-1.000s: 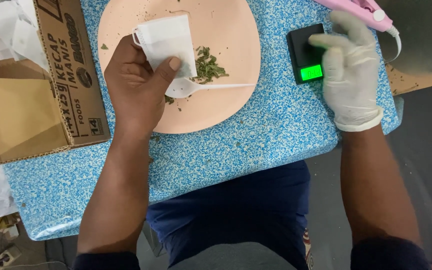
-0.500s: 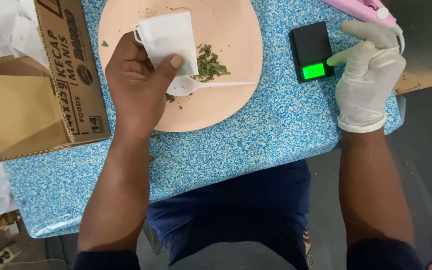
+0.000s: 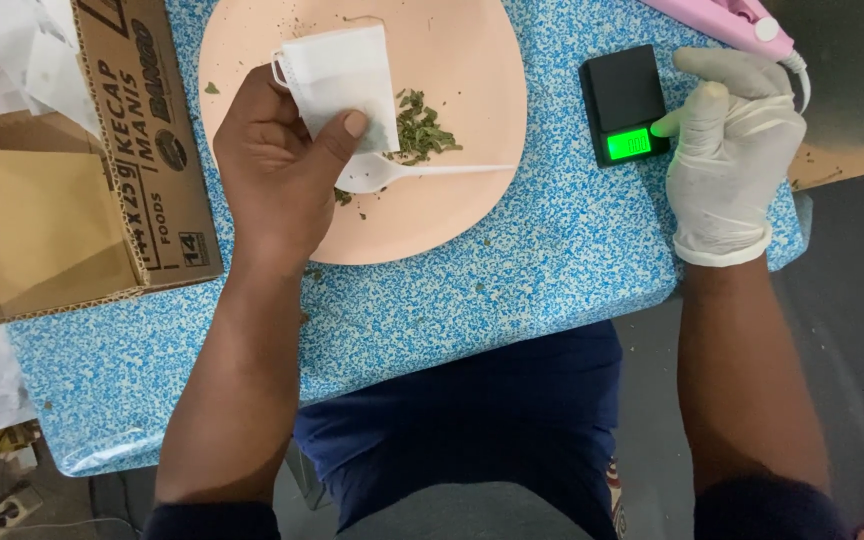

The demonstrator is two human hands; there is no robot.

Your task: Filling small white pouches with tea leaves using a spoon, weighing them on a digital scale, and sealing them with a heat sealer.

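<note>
**Bare hand pinching a filter bag; gloved hand at a pocket scale**

The left hand (image 3: 277,170), bare, is pinching a small white filter bag (image 3: 340,82) between thumb and fingers, clamping its lower edge; the bag is standing above the hand in the upper centre of the frame, over a round peach plate (image 3: 452,215). Just right of the bag, a small heap of dried green leaves (image 3: 420,130) is lying on the plate, and a white plastic spoon (image 3: 402,172) is resting below the heap, its bowl beside the thumb and its handle pointing right. The right hand (image 3: 732,165), wearing a white glove, is sitting at the upper right with its fingers loosely curled and gripping nothing; its index fingertip is touching the lit green display of a small black scale (image 3: 620,95). All are resting on a blue speckled table (image 3: 472,300). A brown cardboard box (image 3: 62,210) is occupying the upper left, and a pink tool (image 3: 727,15) is lying at the top right edge.
</note>
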